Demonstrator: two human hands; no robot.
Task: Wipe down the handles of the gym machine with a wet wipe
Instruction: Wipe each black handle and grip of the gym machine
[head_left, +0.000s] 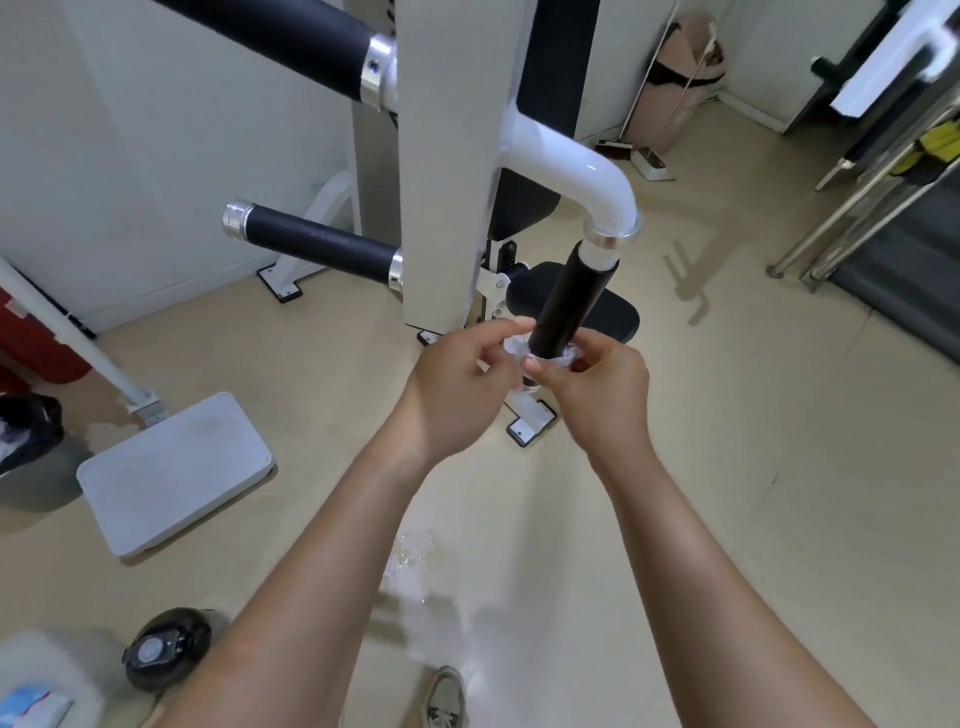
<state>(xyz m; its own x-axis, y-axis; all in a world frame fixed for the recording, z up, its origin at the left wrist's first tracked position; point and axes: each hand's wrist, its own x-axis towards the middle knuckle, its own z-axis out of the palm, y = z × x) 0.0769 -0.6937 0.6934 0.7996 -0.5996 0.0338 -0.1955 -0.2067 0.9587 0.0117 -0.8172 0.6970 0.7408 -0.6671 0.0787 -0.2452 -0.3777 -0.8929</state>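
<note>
Left hand (462, 389) and right hand (597, 400) pinch the wipe (513, 347) round the handle (571, 296) bottom; handle axis runs upward from both.

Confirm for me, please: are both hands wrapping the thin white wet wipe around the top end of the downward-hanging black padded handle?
Not the top end. The head view shows the left hand and right hand wrapping the thin white wet wipe around the bottom end of the downward-hanging black padded handle.
</note>
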